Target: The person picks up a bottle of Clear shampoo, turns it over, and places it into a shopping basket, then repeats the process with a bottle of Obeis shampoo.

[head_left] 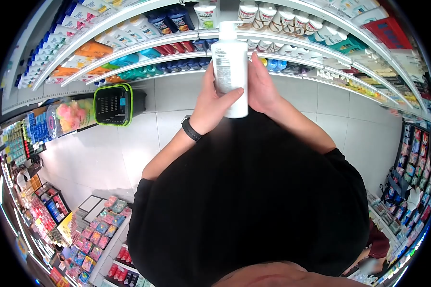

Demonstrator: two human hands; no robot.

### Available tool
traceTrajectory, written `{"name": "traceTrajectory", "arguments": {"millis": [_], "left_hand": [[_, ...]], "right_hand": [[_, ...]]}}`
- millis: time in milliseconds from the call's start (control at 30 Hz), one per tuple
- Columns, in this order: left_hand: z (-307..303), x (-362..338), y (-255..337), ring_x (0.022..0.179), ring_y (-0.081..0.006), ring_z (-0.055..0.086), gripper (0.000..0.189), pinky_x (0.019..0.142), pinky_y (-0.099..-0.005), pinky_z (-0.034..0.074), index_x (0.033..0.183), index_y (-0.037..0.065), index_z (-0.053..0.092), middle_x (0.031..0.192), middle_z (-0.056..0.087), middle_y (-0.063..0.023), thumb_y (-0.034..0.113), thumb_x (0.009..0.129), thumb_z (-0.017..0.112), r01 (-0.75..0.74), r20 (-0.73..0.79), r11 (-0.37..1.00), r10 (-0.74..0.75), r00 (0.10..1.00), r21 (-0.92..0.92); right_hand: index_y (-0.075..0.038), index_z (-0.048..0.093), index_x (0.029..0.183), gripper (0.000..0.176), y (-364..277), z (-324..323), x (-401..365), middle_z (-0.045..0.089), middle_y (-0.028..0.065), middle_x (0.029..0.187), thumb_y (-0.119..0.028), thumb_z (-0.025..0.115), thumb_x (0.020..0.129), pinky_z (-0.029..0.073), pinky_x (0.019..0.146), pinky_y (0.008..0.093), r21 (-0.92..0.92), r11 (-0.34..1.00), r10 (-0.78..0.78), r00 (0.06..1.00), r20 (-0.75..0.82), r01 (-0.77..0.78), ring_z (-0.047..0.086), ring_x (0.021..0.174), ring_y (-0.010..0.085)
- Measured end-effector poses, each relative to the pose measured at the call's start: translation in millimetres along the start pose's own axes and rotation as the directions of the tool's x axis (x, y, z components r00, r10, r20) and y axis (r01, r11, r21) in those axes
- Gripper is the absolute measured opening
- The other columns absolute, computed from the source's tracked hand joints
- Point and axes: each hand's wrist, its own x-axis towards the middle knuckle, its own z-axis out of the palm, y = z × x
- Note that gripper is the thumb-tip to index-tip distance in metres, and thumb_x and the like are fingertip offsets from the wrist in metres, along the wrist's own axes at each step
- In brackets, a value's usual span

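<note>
A white pump bottle (pixel 231 71) with small printed text on its facing side stands upright before my chest. My left hand (pixel 217 93) is closed round its left side, the thumb lying across the front of the lower half. A dark watch band sits on that wrist. Along the bottle's right side is my right hand (pixel 262 86), fingers stretched upward and the palm turned toward the bottle; part of this hand is hidden behind it. Directly beyond the pump top, similar white pump bottles (pixel 247 13) line the upper shelf.
Shelves (pixel 170 46) of coloured bottles curve across the front. On the tiled floor to the left is a black basket with a green rim (pixel 129 111), beside a clear tub (pixel 71 117) of pink and yellow items. Behind me on the left are packaged goods (pixel 98 234). Another person's dark red sleeve (pixel 379 241) shows behind right.
</note>
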Motion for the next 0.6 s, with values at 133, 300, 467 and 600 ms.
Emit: {"name": "traceTrajectory", "arguments": {"millis": [133,300,467,600], "left_hand": [[16.3,-7.2,-8.9,0.127,-0.0237,0.052,0.083,0.103,-0.0374,0.047,0.149,-0.002,0.026,0.138,0.050,-0.0166,0.012,0.085,0.077,0.003,-0.032,0.995,0.000,1.000,0.102],[34.3,-26.9,-21.2,0.116,-0.0250,0.060,0.066,0.098,-0.0391,0.050,0.145,-0.001,0.036,0.128,0.058,-0.0157,0.025,0.094,0.069,0.070,-0.017,0.976,-0.075,0.997,-0.204],[49.3,-51.9,-23.9,0.107,-0.0323,0.065,0.085,0.093,-0.0488,0.054,0.144,0.006,0.044,0.128,0.061,-0.0171,0.074,0.096,0.030,0.258,0.296,0.580,-0.031,0.955,-0.773],[56.7,-68.7,-37.9,0.110,-0.0336,0.064,0.091,0.093,-0.0512,0.054,0.147,0.005,0.042,0.131,0.060,-0.0170,0.078,0.094,0.025,0.342,0.452,0.488,0.124,0.884,-0.803]], "right_hand": [[-0.006,0.033,0.150,0.060,-3.4,8.4,-34.1,0.048,0.0123,0.144,-0.050,0.030,0.109,0.040,0.112,0.0411,-0.218,0.976,-0.028,0.999,-0.039,0.019,0.049,0.133,0.0229],[-0.002,0.018,0.158,0.074,0.8,-6.2,-80.1,0.041,0.0181,0.148,-0.040,0.050,0.103,0.031,0.115,0.0376,-0.648,0.726,-0.207,0.972,0.114,0.230,0.042,0.136,0.0296],[-0.002,0.049,0.144,0.058,-19.4,-5.2,-126.2,0.043,0.0193,0.142,-0.021,0.060,0.090,0.037,0.108,0.0409,-0.755,0.459,-0.339,0.878,0.337,0.468,0.048,0.125,0.0293],[-0.005,0.056,0.133,0.054,-10.6,-1.4,-153.8,0.044,0.0184,0.140,-0.014,0.072,0.082,0.045,0.100,0.0404,-0.792,0.197,-0.377,0.790,0.483,0.578,0.051,0.119,0.0279]]}}
